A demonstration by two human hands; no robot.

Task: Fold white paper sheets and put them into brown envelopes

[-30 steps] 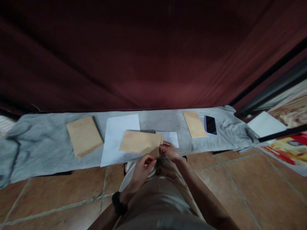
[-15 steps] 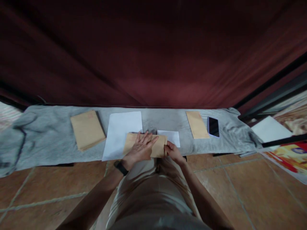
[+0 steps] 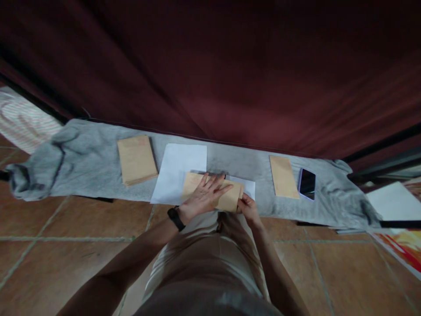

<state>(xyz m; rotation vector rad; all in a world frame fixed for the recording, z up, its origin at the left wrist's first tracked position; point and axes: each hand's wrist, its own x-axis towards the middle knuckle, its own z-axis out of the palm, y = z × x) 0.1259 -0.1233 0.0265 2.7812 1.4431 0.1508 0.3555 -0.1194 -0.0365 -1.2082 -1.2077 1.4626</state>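
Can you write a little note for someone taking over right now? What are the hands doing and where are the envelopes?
Left hand: open, flat on the brown envelope in front.
Right hand: fingers at that envelope's right end; grip unclear.
White sheet lies under its left side, a smaller white paper behind its right end.
Envelope stack sits left, single envelope and phone right, all on the grey cloth.
Done: middle envelope pressed down.
Left: cannot tell.

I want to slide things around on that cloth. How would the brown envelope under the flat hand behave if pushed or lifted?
The brown envelope looks thin and flat, so probably light and floppy when lifted by one end. The left hand pressing it suggests it shifts easily. On the grey cloth it may drag rather than glide.
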